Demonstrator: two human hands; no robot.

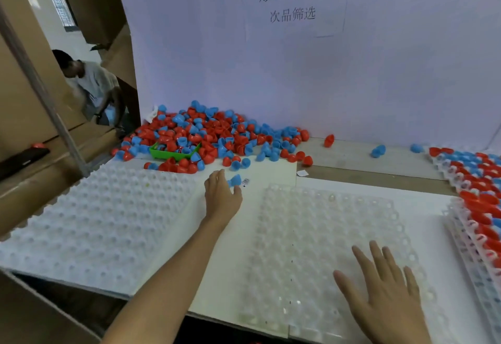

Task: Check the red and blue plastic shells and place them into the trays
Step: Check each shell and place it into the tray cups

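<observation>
A big heap of red and blue plastic shells point(211, 135) lies against the white back wall. My left hand point(221, 194) reaches forward below the heap, its fingertips closed around one blue shell point(235, 180). In front of me lies a clear tray of empty round cells point(311, 235). My right hand point(385, 289) rests flat on that tray, fingers spread, holding nothing. At the right edge, a stack of trays point(477, 208) is filled with red and blue shells.
A white tray stack point(95, 216), bumps up, sits at the left. A small green basket point(173, 152) lies half buried in the heap. Loose shells point(378, 150) dot the table by the wall. Another person point(92, 89) bends down behind cardboard boxes at the far left.
</observation>
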